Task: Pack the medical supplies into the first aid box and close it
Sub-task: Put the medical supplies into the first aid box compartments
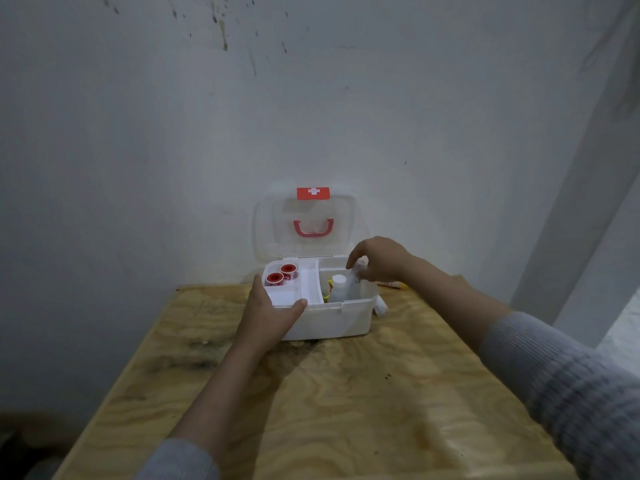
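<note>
Box w/ both hands on.

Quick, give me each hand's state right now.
Left hand: gripping the front left edge of the first aid box, thumb on the inner tray.
Right hand: closed on a clear wrapped item, lowering it into the box.

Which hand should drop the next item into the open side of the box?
Right. The right hand is already over the open compartment holding a clear packet. The left hand grips the tray at the first aid box front.
</note>
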`<action>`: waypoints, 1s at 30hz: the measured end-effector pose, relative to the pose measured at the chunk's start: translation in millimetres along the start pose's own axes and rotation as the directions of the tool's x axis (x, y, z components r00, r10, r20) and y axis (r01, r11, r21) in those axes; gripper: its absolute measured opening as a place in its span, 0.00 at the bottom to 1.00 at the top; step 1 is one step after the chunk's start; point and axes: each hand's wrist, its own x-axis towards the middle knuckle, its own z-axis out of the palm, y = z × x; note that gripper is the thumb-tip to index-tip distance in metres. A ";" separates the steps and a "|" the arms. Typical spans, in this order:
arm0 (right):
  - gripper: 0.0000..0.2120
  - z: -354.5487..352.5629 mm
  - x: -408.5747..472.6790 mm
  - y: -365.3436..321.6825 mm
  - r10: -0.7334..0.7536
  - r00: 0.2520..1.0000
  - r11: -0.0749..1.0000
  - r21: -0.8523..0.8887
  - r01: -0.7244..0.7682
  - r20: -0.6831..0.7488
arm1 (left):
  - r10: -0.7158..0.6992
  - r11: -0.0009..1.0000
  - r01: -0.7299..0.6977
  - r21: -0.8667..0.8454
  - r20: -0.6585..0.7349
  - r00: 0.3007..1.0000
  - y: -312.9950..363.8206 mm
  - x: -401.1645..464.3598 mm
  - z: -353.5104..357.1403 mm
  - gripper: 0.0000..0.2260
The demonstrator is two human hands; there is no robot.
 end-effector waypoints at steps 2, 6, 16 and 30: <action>0.13 4.0 0.8 3.1 0.006 1.000 1.000 0.024 -0.005 -0.031 | 0.004 1.000 -0.004 -0.005 0.001 1.000 -0.4 0.2 0.1 0.45; 0.13 11.2 -1.0 9.5 0.009 0.998 0.997 0.077 -0.004 -0.057 | 0.011 1.000 -0.011 -0.007 0.001 1.000 -0.7 1.0 0.1 0.45; 0.11 16.0 -24.0 41.4 0.151 0.947 0.937 0.347 -0.046 -0.282 | 0.049 0.998 -0.050 -0.030 -0.024 0.998 -0.9 0.7 0.9 0.41; 0.12 97.0 -52.4 59.3 0.321 0.944 0.850 0.464 -0.250 -0.079 | 0.038 0.999 -0.039 -0.036 -0.038 0.999 -0.9 0.8 3.0 0.40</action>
